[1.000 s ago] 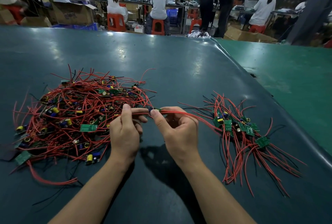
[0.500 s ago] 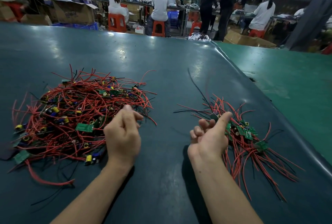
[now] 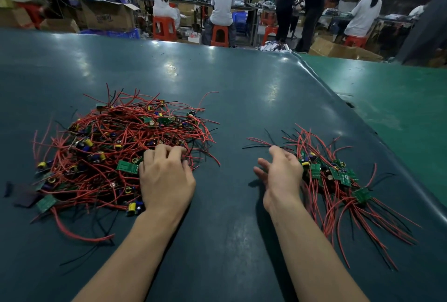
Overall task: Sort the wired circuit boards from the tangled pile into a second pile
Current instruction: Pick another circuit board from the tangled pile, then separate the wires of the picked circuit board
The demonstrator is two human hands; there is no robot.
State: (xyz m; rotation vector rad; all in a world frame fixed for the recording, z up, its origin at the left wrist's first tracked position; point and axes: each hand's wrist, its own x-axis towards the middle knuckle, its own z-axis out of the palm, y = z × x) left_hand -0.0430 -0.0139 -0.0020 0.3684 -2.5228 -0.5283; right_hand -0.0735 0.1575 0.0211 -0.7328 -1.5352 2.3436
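Observation:
The tangled pile (image 3: 108,146) of red-wired green circuit boards lies left of centre on the dark table (image 3: 229,229). My left hand (image 3: 164,178) rests on the pile's right edge, its fingertips bent down among the wires and hidden there. The second, smaller pile (image 3: 338,180) of boards with fanned-out wires lies to the right. My right hand (image 3: 280,175) hovers just left of this pile, fingers loosely spread and holding nothing.
The table's rounded right edge (image 3: 377,146) runs diagonally close behind the second pile, with a green surface (image 3: 399,98) beyond it. A dark scrap (image 3: 24,197) lies left of the tangled pile. Seated workers, red stools and cardboard boxes fill the background.
A second ago both hands held one wired board between the piles. My right hand carried it to the second pile and let go. My left hand has moved onto the tangled pile.

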